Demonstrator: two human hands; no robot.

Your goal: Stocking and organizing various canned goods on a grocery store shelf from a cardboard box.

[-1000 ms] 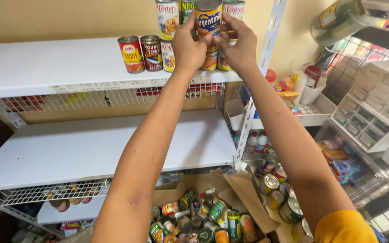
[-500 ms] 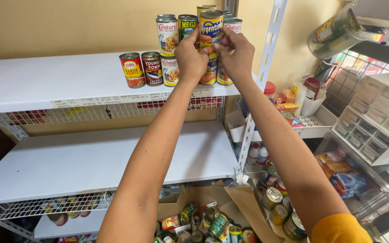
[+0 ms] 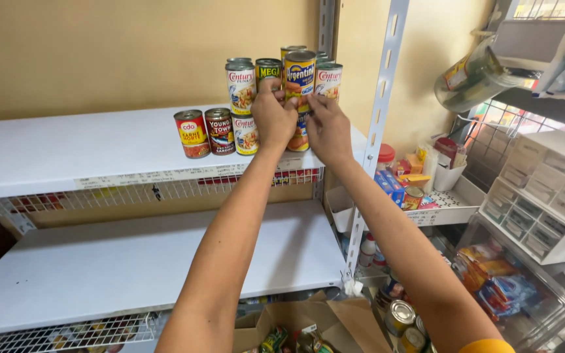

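My left hand and my right hand reach up to the white upper shelf. Both pinch the base of a blue and yellow can, which stands upright on another can, mostly hidden behind my fingers. Around it are stacked cans: a white-labelled can on the left, a green-labelled can behind, and a white-labelled can on the right. A red can and a dark red can stand further left on the shelf.
A white lower shelf lies below. A perforated metal upright stands right of the cans. A cardboard box with several cans sits at the bottom. To the right are a side shelf of small goods and a plastic drawer unit.
The shelf and cans now sit lower and larger in view. My hands have slid from the sides of the blue and yellow can down to its base.
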